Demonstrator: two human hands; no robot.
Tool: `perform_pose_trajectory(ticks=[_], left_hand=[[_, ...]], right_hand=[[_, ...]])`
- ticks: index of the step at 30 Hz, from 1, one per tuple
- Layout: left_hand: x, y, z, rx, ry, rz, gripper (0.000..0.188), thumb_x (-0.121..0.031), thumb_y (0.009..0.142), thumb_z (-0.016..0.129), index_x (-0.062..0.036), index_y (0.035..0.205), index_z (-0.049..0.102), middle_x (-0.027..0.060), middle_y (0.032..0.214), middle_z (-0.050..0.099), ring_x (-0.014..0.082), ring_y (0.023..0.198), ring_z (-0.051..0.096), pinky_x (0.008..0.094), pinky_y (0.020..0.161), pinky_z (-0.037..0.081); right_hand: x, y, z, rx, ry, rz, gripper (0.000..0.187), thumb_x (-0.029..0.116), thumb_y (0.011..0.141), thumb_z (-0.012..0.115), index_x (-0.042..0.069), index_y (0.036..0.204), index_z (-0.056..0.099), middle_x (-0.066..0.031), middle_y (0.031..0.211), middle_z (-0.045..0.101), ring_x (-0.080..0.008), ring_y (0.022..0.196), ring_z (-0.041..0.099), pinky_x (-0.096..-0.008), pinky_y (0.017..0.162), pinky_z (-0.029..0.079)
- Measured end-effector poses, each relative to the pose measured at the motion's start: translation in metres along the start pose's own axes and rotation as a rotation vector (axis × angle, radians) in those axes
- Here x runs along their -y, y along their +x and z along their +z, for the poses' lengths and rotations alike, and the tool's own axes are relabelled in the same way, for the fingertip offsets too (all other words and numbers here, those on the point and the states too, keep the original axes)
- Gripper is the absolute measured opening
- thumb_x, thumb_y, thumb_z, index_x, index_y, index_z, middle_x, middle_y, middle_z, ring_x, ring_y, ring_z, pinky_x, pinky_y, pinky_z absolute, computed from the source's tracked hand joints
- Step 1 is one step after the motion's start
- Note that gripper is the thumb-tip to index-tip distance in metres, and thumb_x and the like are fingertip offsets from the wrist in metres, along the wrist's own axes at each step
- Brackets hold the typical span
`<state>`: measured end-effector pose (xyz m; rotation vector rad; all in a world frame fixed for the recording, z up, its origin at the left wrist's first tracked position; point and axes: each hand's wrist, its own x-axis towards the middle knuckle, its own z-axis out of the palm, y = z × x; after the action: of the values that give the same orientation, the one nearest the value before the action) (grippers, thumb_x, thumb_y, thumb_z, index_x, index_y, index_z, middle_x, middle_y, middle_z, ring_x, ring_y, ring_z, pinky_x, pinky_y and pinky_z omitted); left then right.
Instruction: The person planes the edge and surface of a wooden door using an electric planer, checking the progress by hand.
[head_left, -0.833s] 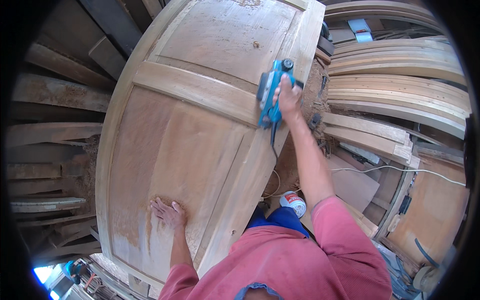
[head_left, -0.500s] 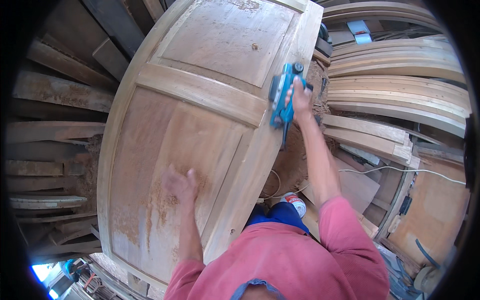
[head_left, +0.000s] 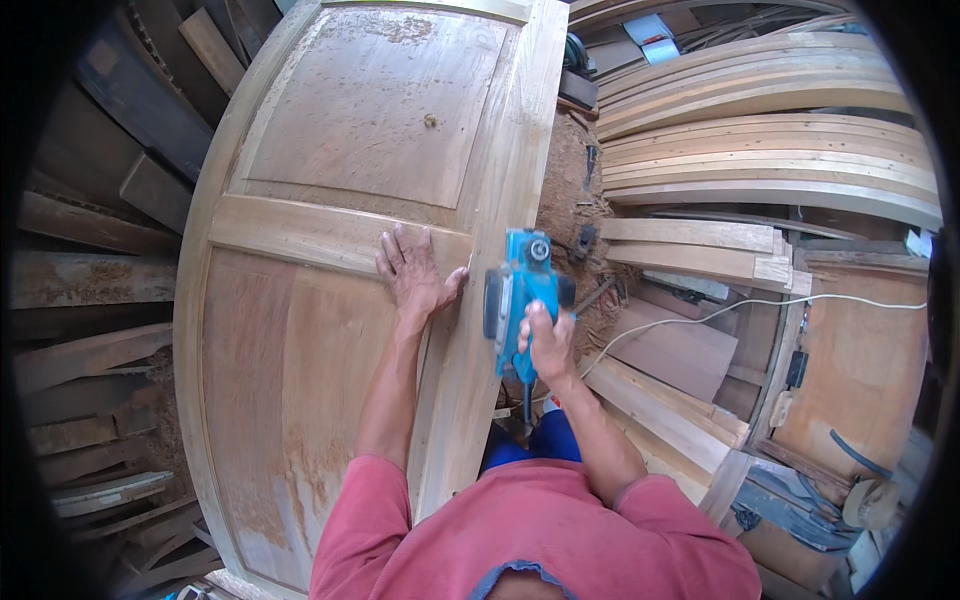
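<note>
A wooden panelled door [head_left: 340,305] lies in front of me, its long right-hand edge beside my body. My right hand [head_left: 549,345] is wrapped round the handle of a teal electric hand planer [head_left: 525,270], which is over that right edge; whether its base touches the wood I cannot tell. My left hand [head_left: 415,275] rests with spread fingers on the door's cross rail, near where the rail meets the right stile. Patches of sawdust [head_left: 270,495] lie on the lower panel, and a small knot-like clump [head_left: 431,121] shows on the upper one.
Curved boards [head_left: 760,150] are stacked at the right. A pale power cable [head_left: 740,305] runs across offcuts there. Shavings [head_left: 570,170] cover the ground beside the door. More planks [head_left: 90,280] crowd the left side. A plywood sheet [head_left: 850,380] stands at the far right.
My left hand has gone from above the lower panel up to the cross rail and settled there. My right hand has drawn the planer back toward my body along the door's edge.
</note>
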<state>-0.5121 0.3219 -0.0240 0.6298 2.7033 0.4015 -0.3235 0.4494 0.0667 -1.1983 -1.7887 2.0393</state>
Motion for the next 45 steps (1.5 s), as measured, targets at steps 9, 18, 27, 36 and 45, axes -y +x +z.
perform_pose_trajectory(ticks=[9, 18, 27, 36, 45], left_hand=[[0.048, 0.036, 0.004, -0.436, 0.080, -0.149, 0.081, -0.050, 0.093, 0.058, 0.0001, 0.153, 0.035, 0.0279, 0.164, 0.025, 0.0455, 0.154, 0.019, 0.0639, 0.121, 0.015], [0.062, 0.052, -0.012, -0.588, 0.159, -0.284, 0.078, -0.045, 0.088, 0.066, -0.0019, 0.148, 0.039, 0.0281, 0.159, 0.035, 0.0459, 0.149, 0.029, 0.0610, 0.120, 0.022], [0.053, 0.056, -0.019, -0.581, 0.155, -0.311, 0.079, -0.040, 0.087, 0.068, -0.0026, 0.149, 0.038, 0.0293, 0.159, 0.034, 0.0462, 0.149, 0.028, 0.0611, 0.120, 0.021], [0.030, 0.092, -0.015, -0.455, 0.258, -0.605, 0.080, -0.042, 0.090, 0.065, -0.0022, 0.152, 0.033, 0.0312, 0.161, 0.028, 0.0469, 0.150, 0.024, 0.0646, 0.119, 0.020], [0.033, 0.094, -0.011, -0.438, 0.258, -0.614, 0.080, -0.041, 0.091, 0.066, -0.0029, 0.153, 0.031, 0.0316, 0.163, 0.022, 0.0480, 0.150, 0.022, 0.0653, 0.118, 0.020]], right_hand=[[0.056, 0.140, 0.013, -0.055, 0.041, -0.100, 0.043, 0.047, 0.102, 0.057, 0.006, 0.088, 0.057, -0.0011, 0.064, 0.054, -0.0116, 0.050, 0.054, -0.0290, 0.046, 0.045], [0.089, 0.227, 0.005, -0.077, 0.093, -0.093, 0.049, 0.057, 0.097, 0.064, 0.010, 0.089, 0.056, 0.0016, 0.066, 0.054, -0.0110, 0.050, 0.053, -0.0278, 0.045, 0.045], [0.130, 0.317, -0.002, -0.087, 0.095, -0.089, 0.050, 0.059, 0.095, 0.065, 0.011, 0.088, 0.056, 0.0019, 0.066, 0.054, -0.0117, 0.051, 0.053, -0.0283, 0.046, 0.046], [0.167, 0.397, -0.001, -0.059, 0.105, -0.090, 0.048, 0.056, 0.096, 0.065, 0.010, 0.088, 0.055, 0.0016, 0.067, 0.054, -0.0115, 0.053, 0.052, -0.0278, 0.048, 0.046], [0.202, 0.496, -0.008, -0.068, 0.089, -0.113, 0.053, 0.053, 0.095, 0.067, 0.001, 0.087, 0.059, -0.0051, 0.066, 0.057, -0.0153, 0.050, 0.056, -0.0317, 0.044, 0.047]])
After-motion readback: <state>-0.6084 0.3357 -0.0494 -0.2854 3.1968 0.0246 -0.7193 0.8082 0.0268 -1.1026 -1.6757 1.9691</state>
